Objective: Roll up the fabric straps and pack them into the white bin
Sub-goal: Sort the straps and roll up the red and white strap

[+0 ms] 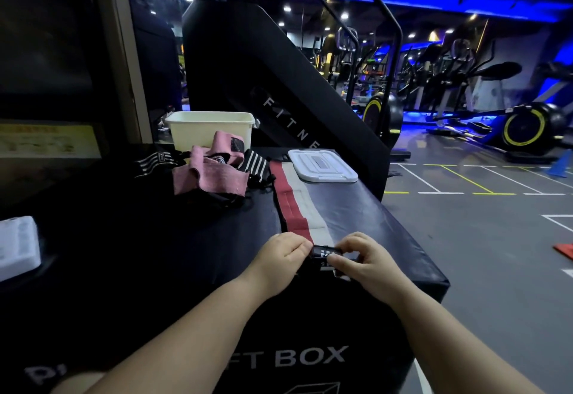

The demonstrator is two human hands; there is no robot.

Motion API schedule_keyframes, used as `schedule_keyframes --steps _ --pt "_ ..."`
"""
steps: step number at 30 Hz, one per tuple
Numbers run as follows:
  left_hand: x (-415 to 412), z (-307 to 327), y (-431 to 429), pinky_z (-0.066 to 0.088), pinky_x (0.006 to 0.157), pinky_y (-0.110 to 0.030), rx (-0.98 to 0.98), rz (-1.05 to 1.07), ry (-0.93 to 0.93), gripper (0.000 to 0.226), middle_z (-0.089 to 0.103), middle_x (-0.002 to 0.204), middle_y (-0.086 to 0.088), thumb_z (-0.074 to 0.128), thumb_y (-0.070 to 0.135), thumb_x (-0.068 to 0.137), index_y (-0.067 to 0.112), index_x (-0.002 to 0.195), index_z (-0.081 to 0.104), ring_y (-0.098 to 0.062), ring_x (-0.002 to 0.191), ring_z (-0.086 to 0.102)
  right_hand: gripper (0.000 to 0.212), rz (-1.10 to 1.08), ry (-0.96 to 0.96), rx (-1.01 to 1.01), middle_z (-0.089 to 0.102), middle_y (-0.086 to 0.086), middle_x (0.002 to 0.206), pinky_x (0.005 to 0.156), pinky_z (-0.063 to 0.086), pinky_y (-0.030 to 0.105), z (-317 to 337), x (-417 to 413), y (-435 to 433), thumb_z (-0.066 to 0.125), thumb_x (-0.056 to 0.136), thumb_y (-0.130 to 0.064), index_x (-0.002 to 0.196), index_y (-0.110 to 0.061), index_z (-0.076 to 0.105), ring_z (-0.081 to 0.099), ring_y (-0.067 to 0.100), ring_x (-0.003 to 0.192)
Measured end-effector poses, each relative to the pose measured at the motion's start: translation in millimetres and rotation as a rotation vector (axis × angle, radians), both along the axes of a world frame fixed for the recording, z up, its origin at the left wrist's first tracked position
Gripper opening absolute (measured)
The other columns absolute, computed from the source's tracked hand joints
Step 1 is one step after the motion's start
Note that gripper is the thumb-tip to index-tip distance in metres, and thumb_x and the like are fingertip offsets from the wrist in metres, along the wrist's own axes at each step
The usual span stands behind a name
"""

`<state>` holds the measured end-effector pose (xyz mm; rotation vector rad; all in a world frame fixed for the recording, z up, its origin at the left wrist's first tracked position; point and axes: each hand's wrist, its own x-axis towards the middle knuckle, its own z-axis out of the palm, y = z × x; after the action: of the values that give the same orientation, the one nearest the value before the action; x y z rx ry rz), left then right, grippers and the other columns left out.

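Note:
A long red, white and black fabric strap (299,204) lies stretched out on the black soft box (186,238), running away from me. At its near end my left hand (283,254) and my right hand (361,257) both pinch the strap's black labelled tip, fingers curled over it. Farther back lies a heap of pink straps (214,173) with black-and-white striped straps (155,161) beside it. The white bin (210,128) stands open behind the heap.
The bin's white lid (322,166) lies on the box to the right of the strap. A white block (18,246) sits at the far left. The box's right edge drops to the gym floor. A black stair machine (279,83) rises behind.

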<state>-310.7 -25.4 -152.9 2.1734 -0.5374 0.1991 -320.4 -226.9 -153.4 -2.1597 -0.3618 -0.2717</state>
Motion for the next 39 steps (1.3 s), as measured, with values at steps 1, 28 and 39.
schedule_keyframes --steps 1,28,39 --pt "-2.9 1.2 -0.2 0.042 0.087 -0.031 -0.014 -0.009 0.031 0.029 0.062 0.089 -0.001 0.048 0.021 0.101 0.003 0.090 0.067 -0.016 0.091 0.056 0.016 0.001 0.003 0.047 0.059 -0.004 0.087 0.066 0.043 0.013 -0.3 -1.7 1.0 0.079 0.079 -0.022 0.073 -0.028 0.067 0.060 -0.001 0.073" --pt "-13.1 9.0 -6.4 0.045 0.062 -0.019 -0.289 0.088 0.313 0.012 0.060 0.068 0.006 0.074 0.019 0.083 0.020 0.090 0.064 -0.010 0.063 0.055 0.022 0.047 -0.070 0.074 0.064 -0.008 0.086 0.072 0.045 0.015 -2.9 -6.4 12.2 0.069 0.089 -0.015 0.090 -0.037 0.066 0.057 -0.001 0.077" --pt "-3.8 14.3 -10.4 0.044 0.061 -0.023 -0.277 0.159 0.403 0.020 0.060 0.076 0.005 0.077 0.021 0.079 0.018 0.086 0.058 -0.008 0.061 0.052 0.043 0.125 -0.246 -0.125 0.067 -0.026 0.100 0.075 0.047 0.010 -6.1 -10.8 -1.0 0.086 0.068 -0.008 0.098 -0.037 0.075 0.064 -0.001 0.090"
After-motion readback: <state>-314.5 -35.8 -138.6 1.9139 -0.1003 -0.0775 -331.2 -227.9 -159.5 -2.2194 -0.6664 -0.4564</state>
